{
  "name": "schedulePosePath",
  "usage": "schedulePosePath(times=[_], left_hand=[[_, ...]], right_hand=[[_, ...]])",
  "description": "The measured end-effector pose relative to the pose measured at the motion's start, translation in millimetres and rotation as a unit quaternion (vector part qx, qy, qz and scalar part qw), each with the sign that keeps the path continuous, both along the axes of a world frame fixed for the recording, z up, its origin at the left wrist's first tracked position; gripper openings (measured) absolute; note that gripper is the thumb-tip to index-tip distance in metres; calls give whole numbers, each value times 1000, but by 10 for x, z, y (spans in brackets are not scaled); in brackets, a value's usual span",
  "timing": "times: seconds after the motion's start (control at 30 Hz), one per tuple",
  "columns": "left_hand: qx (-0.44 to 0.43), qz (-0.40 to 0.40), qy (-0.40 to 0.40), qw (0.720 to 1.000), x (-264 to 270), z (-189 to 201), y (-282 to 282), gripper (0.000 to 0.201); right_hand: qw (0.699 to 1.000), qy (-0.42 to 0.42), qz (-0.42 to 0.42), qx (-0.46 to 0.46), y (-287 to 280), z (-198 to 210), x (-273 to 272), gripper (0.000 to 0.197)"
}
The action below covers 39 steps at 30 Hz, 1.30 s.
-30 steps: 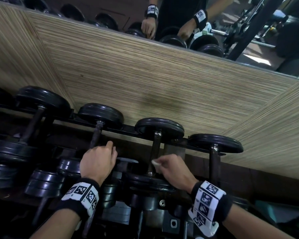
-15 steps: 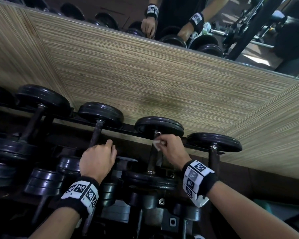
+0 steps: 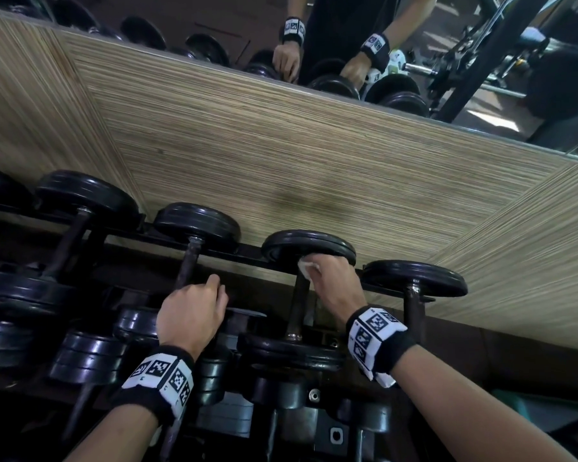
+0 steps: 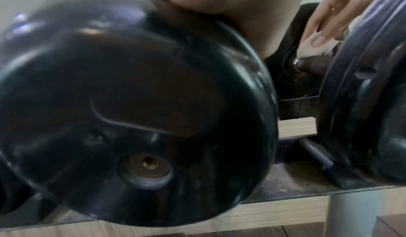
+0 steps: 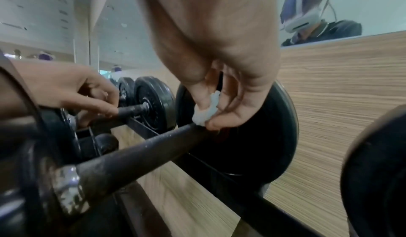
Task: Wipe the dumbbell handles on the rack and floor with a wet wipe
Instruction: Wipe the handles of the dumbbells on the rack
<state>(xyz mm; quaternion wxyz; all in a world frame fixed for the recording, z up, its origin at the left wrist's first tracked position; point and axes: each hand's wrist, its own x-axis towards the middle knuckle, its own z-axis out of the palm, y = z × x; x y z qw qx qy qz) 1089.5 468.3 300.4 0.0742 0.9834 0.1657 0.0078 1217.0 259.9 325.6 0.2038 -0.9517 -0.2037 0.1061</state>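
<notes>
Black dumbbells lie in a row on a dark rack against a wood-grain wall. My right hand pinches a crumpled white wet wipe and presses it on the far end of one dark handle, just under its far plate. My left hand curls its fingers round the handle of the neighbouring dumbbell on the left. In the left wrist view a big black plate fills the frame; the wipe shows at upper right.
More dumbbells lie left and right on the same rack, with stacked plates on a lower tier. A mirror above the wood panel reflects my hands and gym machines.
My right hand has slid the wipe along the handle from its near end up to the far plate. The left hand has stayed on its handle.
</notes>
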Motion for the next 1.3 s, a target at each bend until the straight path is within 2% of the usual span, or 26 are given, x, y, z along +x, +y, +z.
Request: schedulePosePath(times=[0.13,0.23,0.3,0.4,0.5,0.53,0.6,0.77,0.9,0.97,1.0,1.03,1.07,1.1,1.17,1.2,1.23,1.3], left_hand=[[-4,-4,-3,1000,-4,1,-1,22],[1,1,1,1000,-6,-12,0,23],[5,2,5,1000,-7,-31,-3,22],[6,6,5,1000,-14,-62,6,22],[7,12,5,1000,-5,-66,6,21],[7,10,5,1000,-6,-72,9,20],[5,2,2,1000,-11,-86,17,20],[-6,4,1,1000,-12,-103,22,19],[-15,16,-24,999,-33,-28,11,19],[-92,20,-74,993,-44,-42,-73,11],[-177,-1,-76,981,-36,-57,-161,8],[-290,-33,-63,954,-29,-62,-270,13],[-394,-72,-40,915,-13,-61,-391,23],[-466,-106,-12,878,24,-53,-508,31],[-530,-141,14,836,122,-67,-643,29],[-540,-144,16,829,179,-88,-666,24],[-536,-134,13,834,231,-109,-664,17],[-504,-80,-11,860,349,-126,-601,6]], right_hand=[[998,56,31,3,7,13,-64,20],[980,179,87,-25,-21,15,-286,19],[965,227,125,-53,-54,-10,-387,18],[969,222,108,-22,-69,28,-309,18],[993,91,18,67,-54,130,-88,22],[996,48,6,70,-42,138,-20,21],[999,23,12,32,-3,78,53,18],[995,86,40,-12,23,15,-21,23],[972,202,116,-34,-82,-53,-287,16],[964,233,128,-28,-156,-111,-376,16],[964,239,119,0,-188,-122,-395,16],[960,254,101,52,-221,-115,-409,16],[950,276,78,125,-249,-86,-426,16],[935,292,48,194,-279,-60,-448,16],[912,308,-10,270,-345,6,-504,15],[903,315,-34,291,-386,29,-536,16],[895,319,-55,306,-444,47,-564,18],[894,297,-97,320,-625,72,-598,20]])
